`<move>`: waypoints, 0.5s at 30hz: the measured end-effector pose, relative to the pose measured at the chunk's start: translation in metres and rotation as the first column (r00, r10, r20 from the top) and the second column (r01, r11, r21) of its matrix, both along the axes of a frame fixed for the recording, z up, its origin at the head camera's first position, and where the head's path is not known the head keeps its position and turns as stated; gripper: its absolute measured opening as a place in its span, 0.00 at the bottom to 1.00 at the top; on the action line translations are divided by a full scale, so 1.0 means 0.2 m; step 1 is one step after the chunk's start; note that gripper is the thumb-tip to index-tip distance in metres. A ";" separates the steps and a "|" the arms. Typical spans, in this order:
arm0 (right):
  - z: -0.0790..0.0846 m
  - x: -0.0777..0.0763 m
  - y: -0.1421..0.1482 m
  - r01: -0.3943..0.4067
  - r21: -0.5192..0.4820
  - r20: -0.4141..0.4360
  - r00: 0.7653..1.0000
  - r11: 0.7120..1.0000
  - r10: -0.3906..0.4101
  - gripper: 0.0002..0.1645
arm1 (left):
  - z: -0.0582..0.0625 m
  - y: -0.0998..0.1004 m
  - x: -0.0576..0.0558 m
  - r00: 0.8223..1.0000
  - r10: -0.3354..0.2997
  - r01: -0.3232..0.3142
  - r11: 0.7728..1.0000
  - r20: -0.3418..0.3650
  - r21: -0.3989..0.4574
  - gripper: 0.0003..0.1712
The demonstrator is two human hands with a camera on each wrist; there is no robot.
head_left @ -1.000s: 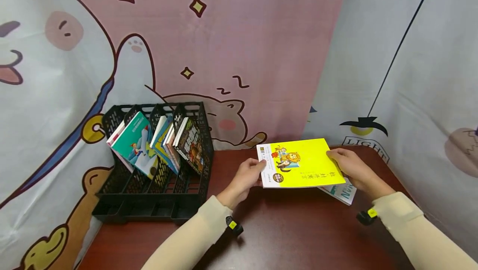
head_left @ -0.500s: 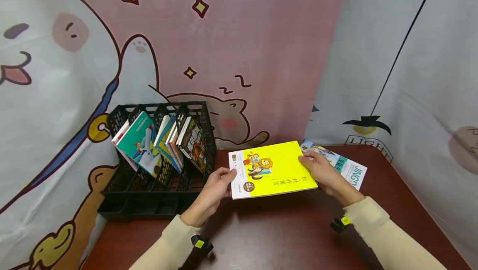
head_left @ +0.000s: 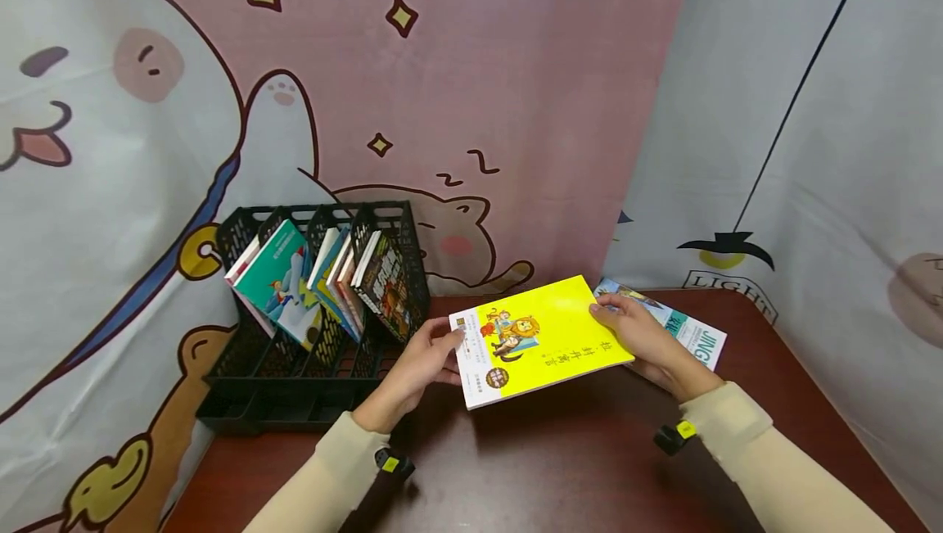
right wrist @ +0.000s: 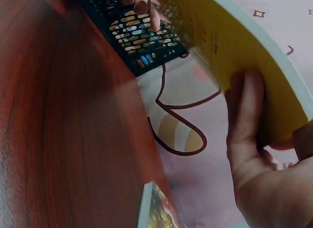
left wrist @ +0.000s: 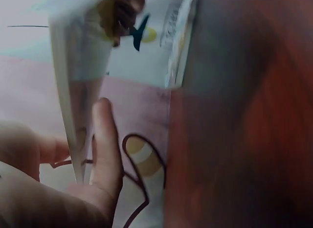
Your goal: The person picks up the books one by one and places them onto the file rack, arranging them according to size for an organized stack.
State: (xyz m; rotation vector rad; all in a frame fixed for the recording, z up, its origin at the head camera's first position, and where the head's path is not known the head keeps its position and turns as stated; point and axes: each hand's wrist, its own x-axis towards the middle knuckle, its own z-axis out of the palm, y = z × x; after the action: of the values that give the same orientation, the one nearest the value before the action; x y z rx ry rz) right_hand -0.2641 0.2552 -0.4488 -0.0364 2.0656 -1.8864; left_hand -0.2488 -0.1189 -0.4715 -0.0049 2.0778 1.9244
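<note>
Both hands hold a yellow book [head_left: 567, 324] with a lion picture and a white strip on its cover, raised above the table. My left hand [head_left: 416, 365] pinches the white edge, thumb on the cover and fingers beneath. At the opposite end my right hand [head_left: 644, 341] grips the book the same way. In the left wrist view the book [left wrist: 73, 101] appears edge-on between thumb and fingers. The right wrist view shows the book [right wrist: 220, 47] slightly bent, with the right hand [right wrist: 259, 154] pinching its end. Another book [head_left: 696, 332] lies on the table behind the right hand, partly hidden.
A black file rack [head_left: 295, 394] with compartments stands at the left. Inside lean a green book [head_left: 276, 271], several thin books [head_left: 335, 283] and a dark-covered book [head_left: 390, 287]. The brown table [head_left: 560, 467] ends against a printed curtain [head_left: 530, 107].
The yellow book first moved left and nearer in both hands, uncovering more of the book behind. Since then it has tilted slightly, its left end dropping a little.
</note>
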 end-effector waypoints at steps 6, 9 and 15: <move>0.01 -0.01 0.07 -0.117 -0.034 0.012 0.993 0.993 0.117 0.25 | 0.06 0.02 -0.05 0.988 -0.116 0.100 0.984 -0.101 -0.150 0.26; 0.01 -0.03 0.09 -0.151 -0.045 0.030 0.988 0.988 0.152 0.22 | 0.09 0.03 -0.07 0.960 -0.265 0.240 0.946 -0.091 -0.217 0.25; 0.00 -0.07 0.12 -0.218 -0.027 0.052 0.974 0.975 0.220 0.21 | 0.11 0.08 -0.11 0.858 -0.513 0.504 0.845 -0.007 -0.178 0.25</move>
State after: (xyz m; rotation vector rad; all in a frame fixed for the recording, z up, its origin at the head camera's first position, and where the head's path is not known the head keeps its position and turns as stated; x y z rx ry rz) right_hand -0.2772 0.2783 -0.4478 -0.2073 1.9192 -1.7561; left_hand -0.2700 -0.1021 -0.4491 0.5166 2.0055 1.4352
